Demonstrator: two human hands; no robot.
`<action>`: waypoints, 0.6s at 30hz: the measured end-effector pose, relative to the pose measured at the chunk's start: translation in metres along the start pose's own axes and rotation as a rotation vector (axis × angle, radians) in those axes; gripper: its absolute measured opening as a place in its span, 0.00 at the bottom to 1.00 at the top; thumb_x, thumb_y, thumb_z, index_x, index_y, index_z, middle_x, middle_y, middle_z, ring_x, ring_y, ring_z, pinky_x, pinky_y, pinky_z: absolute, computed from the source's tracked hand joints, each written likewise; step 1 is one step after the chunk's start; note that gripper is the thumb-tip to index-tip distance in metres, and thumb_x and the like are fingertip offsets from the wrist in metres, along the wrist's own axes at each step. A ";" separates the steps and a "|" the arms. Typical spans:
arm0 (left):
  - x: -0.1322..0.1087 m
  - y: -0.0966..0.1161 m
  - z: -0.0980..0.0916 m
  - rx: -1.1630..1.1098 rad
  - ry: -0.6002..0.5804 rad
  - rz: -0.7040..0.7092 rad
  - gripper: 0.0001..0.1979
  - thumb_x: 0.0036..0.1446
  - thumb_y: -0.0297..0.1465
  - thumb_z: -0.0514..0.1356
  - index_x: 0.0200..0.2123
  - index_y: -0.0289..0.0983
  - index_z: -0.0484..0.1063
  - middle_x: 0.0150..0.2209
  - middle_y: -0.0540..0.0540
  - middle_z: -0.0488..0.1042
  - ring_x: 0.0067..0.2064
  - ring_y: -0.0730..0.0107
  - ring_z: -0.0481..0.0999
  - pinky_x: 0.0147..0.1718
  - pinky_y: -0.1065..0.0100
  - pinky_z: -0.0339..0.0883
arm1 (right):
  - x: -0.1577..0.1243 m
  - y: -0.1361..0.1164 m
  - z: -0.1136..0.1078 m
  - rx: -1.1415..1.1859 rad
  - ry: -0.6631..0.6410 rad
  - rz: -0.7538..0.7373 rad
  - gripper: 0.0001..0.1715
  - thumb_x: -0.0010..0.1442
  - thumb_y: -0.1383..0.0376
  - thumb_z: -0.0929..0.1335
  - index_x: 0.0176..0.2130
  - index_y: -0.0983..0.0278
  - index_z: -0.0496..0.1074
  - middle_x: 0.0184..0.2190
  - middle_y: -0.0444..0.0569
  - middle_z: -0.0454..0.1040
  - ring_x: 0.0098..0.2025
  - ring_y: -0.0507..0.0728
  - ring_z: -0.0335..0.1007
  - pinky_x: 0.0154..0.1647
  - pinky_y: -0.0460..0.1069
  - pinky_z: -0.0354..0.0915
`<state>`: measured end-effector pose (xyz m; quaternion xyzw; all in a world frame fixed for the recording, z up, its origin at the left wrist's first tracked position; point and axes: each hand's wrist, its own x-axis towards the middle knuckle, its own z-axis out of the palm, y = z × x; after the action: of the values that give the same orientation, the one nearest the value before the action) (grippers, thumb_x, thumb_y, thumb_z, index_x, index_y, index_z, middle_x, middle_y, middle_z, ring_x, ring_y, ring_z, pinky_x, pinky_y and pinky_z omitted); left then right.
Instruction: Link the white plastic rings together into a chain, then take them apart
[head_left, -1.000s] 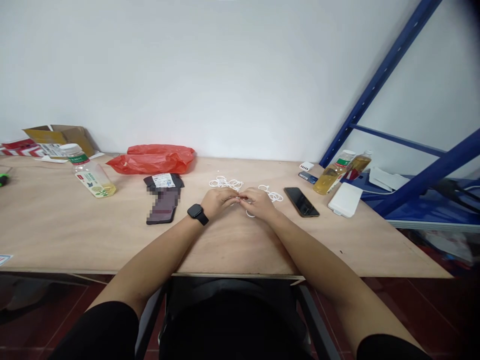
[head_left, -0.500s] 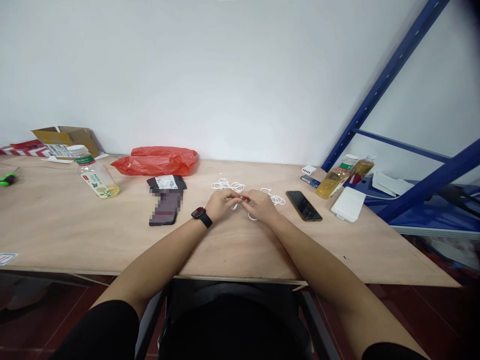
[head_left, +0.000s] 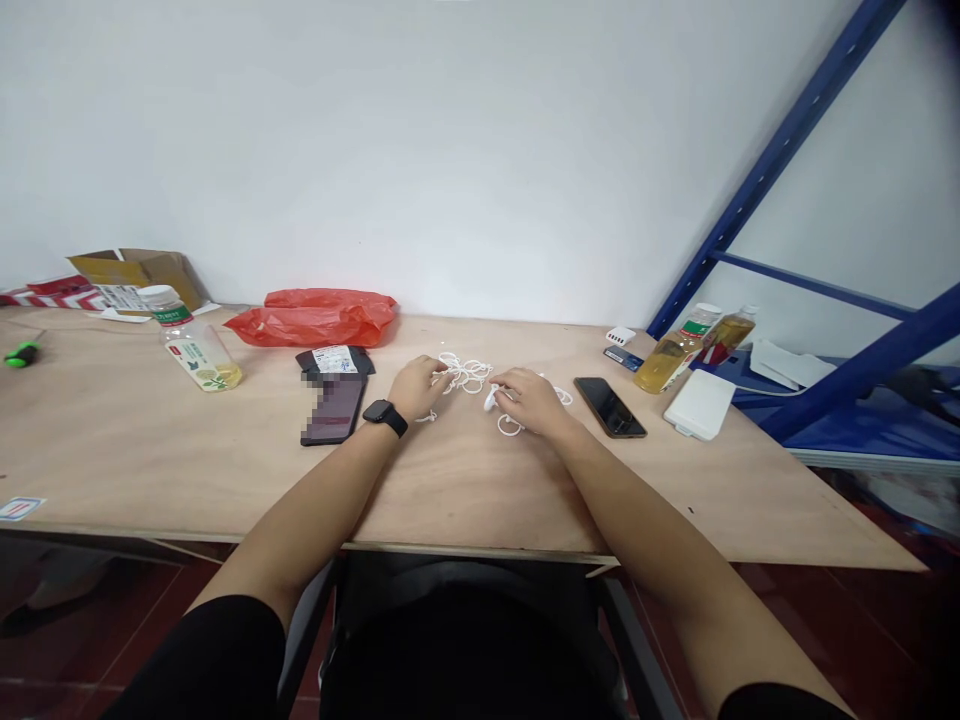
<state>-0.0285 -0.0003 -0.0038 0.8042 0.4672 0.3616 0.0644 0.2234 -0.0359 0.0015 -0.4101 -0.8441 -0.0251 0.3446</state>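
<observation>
Several thin white rings (head_left: 474, 377) lie in a loose cluster on the wooden tabletop. At the left side of that cluster is my left hand (head_left: 415, 388), with thumb and fingers apart over the nearest rings. A small white piece (head_left: 490, 398) is pinched between the thumb and fingers of my right hand (head_left: 529, 398); its exact kind is too small to make out. One white ring (head_left: 510, 425) lies just below my right hand, and more white rings (head_left: 562, 396) show partly behind it. A small white piece (head_left: 427, 416) rests by my left wrist.
To the left are a dark phone (head_left: 335, 408), a red plastic bag (head_left: 315, 318), a bottle (head_left: 199, 350) and a cardboard box (head_left: 146, 278). On the right lie a phone (head_left: 609, 407), a white case (head_left: 700, 405) and a tilted bottle (head_left: 671, 355). Blue shelving (head_left: 810, 290) stands beyond.
My hands were together over the rings and have moved apart. My left hand went left to the edge of the cluster; my right hand keeps a small white piece in its fingers.
</observation>
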 end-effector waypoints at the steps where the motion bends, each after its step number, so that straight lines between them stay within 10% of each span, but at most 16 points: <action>1: 0.001 -0.005 -0.001 0.046 -0.041 -0.049 0.15 0.62 0.40 0.57 0.40 0.36 0.76 0.40 0.42 0.77 0.43 0.62 0.75 0.46 0.62 0.69 | 0.000 0.004 -0.001 -0.006 -0.028 0.007 0.15 0.57 0.71 0.66 0.43 0.63 0.77 0.41 0.51 0.79 0.45 0.59 0.73 0.49 0.54 0.67; 7: 0.001 -0.017 -0.002 0.159 -0.211 -0.149 0.19 0.60 0.45 0.57 0.39 0.36 0.78 0.40 0.42 0.78 0.40 0.62 0.76 0.41 0.65 0.68 | 0.001 0.018 0.003 -0.042 -0.235 0.011 0.20 0.50 0.78 0.63 0.36 0.63 0.80 0.39 0.50 0.80 0.44 0.59 0.73 0.51 0.54 0.66; 18: -0.003 -0.021 0.007 0.318 -0.312 -0.060 0.13 0.57 0.32 0.57 0.41 0.39 0.80 0.42 0.42 0.78 0.43 0.61 0.76 0.44 0.65 0.68 | 0.001 0.011 0.006 0.002 -0.209 0.037 0.18 0.54 0.76 0.64 0.38 0.63 0.79 0.39 0.49 0.81 0.42 0.58 0.74 0.49 0.53 0.66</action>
<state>-0.0401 0.0109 -0.0195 0.8363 0.5263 0.1524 0.0188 0.2275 -0.0255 -0.0054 -0.4256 -0.8677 0.0250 0.2556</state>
